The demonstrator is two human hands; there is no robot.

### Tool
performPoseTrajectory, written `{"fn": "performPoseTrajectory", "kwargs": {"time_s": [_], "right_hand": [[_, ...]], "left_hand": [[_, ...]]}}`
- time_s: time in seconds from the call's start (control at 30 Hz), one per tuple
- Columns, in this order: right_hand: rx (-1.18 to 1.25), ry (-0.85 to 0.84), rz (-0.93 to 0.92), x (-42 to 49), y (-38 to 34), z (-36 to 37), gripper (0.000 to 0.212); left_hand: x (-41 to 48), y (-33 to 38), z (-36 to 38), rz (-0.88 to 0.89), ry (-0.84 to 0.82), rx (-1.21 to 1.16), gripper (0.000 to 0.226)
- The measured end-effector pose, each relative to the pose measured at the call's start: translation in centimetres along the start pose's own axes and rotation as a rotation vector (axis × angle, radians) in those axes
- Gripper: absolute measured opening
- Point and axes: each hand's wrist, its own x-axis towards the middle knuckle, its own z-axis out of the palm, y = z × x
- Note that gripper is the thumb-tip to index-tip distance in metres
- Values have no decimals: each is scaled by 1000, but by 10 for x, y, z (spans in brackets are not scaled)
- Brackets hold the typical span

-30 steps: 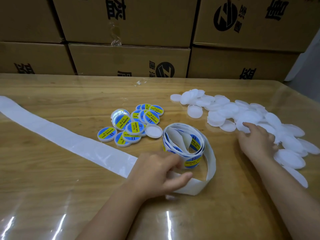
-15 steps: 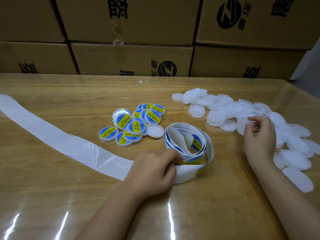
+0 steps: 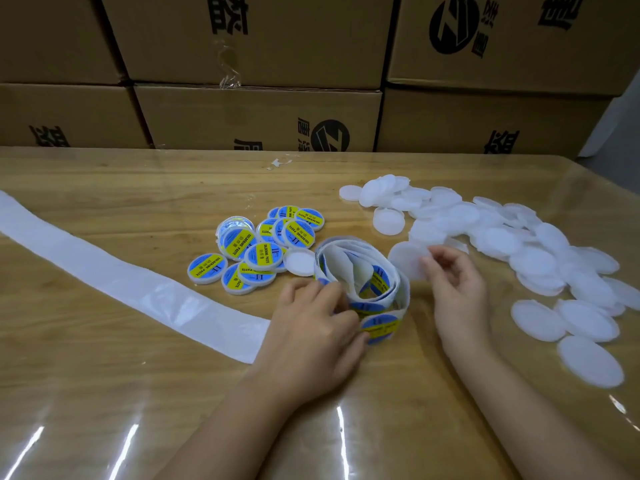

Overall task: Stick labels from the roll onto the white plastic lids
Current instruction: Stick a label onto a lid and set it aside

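Landmark: the label roll (image 3: 362,275), a loose coil of white backing paper w/ round blue-and-yellow stickers, standing on edge on the glossy wood-grain table (image 3: 138,393).

The person's L hand (image 3: 311,327) sits at the roll's near-left side, fingers curled against the outer wrap and gripping it. The thumb is hidden under the hand, so the exact pinch can't be made out. One blue-and-yellow label (image 3: 379,325) shows on the outer wrap at the roll's near edge, just beside that hand.

R hand (image 3: 453,285) is just right of the roll, thumb & fingers pinching a white round plastic lid (image 3: 405,261) by its edge. The lid is held tilted, close to the roll's right side; can't tell if it touches.

Right of & beyond the roll: a heap of unlabelled white plastic lids (image 3: 502,233), many overlapping, spreading toward the table's right edge.

Left of & beyond the roll: a cluster of labelled lids (image 3: 263,247), blue-and-yellow "SOLDERING PASTE" faces up, some stacked. One bare white lid (image 3: 299,262) lies hollow side up just left of the roll, touching that cluster.

Further left of the roll: a strip of empty white backing paper (image 3: 104,282) runs flat from the L hand out to the table's left edge.

Behind the roll, past the table's far edge: stacked brown cardboard boxes (image 3: 256,112) w/ black print.
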Motion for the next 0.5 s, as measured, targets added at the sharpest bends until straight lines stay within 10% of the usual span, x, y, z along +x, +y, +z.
{"fn": "performPoseTrajectory", "kwargs": {"time_s": [0.5], "right_hand": [[155,-303,209,2,2,-7,31]], "left_hand": [[3,-10,2,-238,-82,-21,25]]}}
